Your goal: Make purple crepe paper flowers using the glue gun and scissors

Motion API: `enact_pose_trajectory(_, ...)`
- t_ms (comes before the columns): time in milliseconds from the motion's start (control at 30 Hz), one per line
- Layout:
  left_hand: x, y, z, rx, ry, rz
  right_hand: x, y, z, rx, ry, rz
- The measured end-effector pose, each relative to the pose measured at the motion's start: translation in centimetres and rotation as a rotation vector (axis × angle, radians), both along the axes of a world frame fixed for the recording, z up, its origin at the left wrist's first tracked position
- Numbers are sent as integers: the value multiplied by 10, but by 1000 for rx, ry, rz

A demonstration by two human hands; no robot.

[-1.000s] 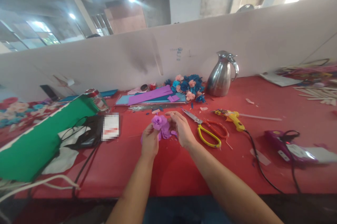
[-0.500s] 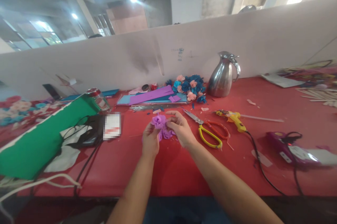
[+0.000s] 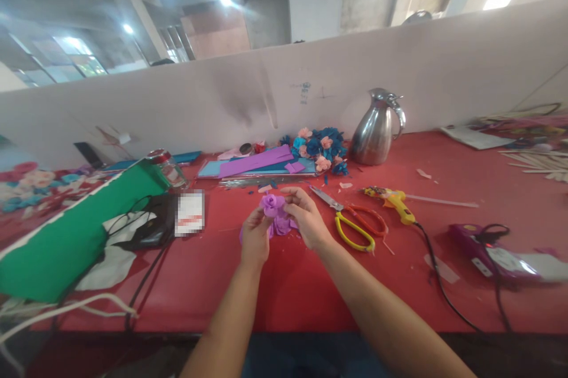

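Note:
A purple paper flower (image 3: 271, 204) is held up between my two hands, above the red table. My left hand (image 3: 256, 236) pinches it from below on the left side. On the right, the fingers of my right hand (image 3: 306, 216) close on the flower's outer petal edge. More purple paper pieces (image 3: 284, 225) lie on the table behind and beneath the hands, partly hidden by them. Scissors (image 3: 355, 221) with one red and one yellow handle lie just right of my right hand, their blades pointing away to the left.
A yellow glue gun (image 3: 393, 200) with a black cord and a purple device (image 3: 492, 254) lie to the right. Behind are a steel jug (image 3: 373, 129), blue and pink paper flowers (image 3: 320, 147) and purple paper strips (image 3: 257, 160). A green board (image 3: 80, 236) and lidded jar (image 3: 167, 168) stand left.
The purple flower has shifted slightly right and tipped a little, with the fingers of both hands still on it. The surroundings are unchanged.

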State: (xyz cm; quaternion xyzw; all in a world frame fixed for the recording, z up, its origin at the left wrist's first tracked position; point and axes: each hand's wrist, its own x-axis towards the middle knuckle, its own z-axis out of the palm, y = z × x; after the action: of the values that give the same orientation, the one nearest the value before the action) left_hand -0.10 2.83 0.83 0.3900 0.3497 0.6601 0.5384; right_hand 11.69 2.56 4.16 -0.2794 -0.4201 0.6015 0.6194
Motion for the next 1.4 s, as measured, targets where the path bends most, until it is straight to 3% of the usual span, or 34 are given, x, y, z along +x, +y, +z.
enact_pose_trajectory(300, -4, 4, -9, 4, -2, 11, 1, 4, -3, -79, 76, -34)
enact_pose_trajectory(667, -1, 3, -3, -22, -19, -18, 0, 2, -1, -112, 6, -50)
enact_pose_trajectory(1000, -4, 4, -1, -243, -263, 3, 0, 10, -7, -239, -31, -117)
enact_pose_trajectory(1200, -4, 5, 1, -261, -302, 13, -2, 7, -7, -177, -140, -106)
enact_pose_trajectory(1400, -4, 4, -1, -169, -218, 10, -3, 2, -5, -153, -217, -23)
